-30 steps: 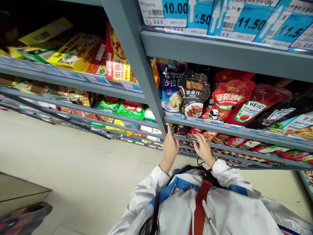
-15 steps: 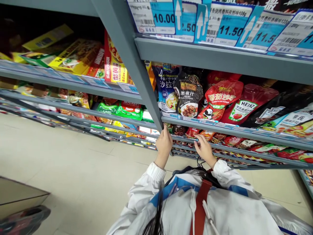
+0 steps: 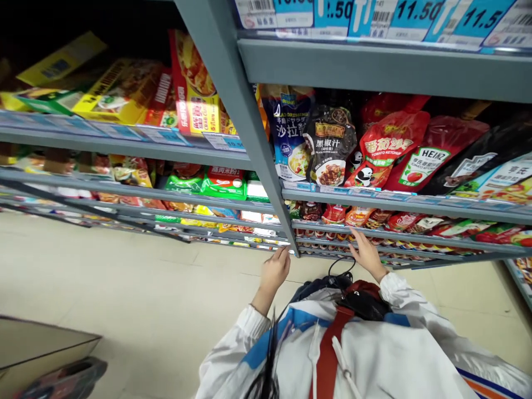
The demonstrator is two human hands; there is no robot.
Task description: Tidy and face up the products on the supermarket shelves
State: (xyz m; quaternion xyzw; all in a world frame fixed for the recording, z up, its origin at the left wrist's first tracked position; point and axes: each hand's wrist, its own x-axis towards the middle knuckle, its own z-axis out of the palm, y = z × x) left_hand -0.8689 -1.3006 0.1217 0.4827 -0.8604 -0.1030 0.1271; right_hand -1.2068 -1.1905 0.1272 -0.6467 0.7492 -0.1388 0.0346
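My left hand (image 3: pixel 275 270) is beside the foot of the grey shelf upright (image 3: pixel 266 160), apart from it, its fingers curled together with nothing visible in them. My right hand (image 3: pixel 368 256) is in front of the lower shelf edges with fingers stretched out, holding nothing. Above it lie sauce pouches: a black pepper sauce pouch (image 3: pixel 330 147), a red tomato ketchup pouch (image 3: pixel 386 147), a Heinz ketchup pouch (image 3: pixel 432 155) and a blue salad dressing pouch (image 3: pixel 290 133).
Price tags (image 3: pixel 415 19) line the upper shelf edge. Left of the upright are curry boxes (image 3: pixel 120 91) and green packets (image 3: pixel 224 183). A red strap (image 3: pixel 332 349) hangs over my white jacket. A box-like object (image 3: pixel 41 343) stands on the tiled floor (image 3: pixel 137 282) at lower left.
My left hand has come down off the shelf upright, and its pointing finger has curled in. My right hand has shifted right, away from the shelf edge. The view has tilted slightly downward.
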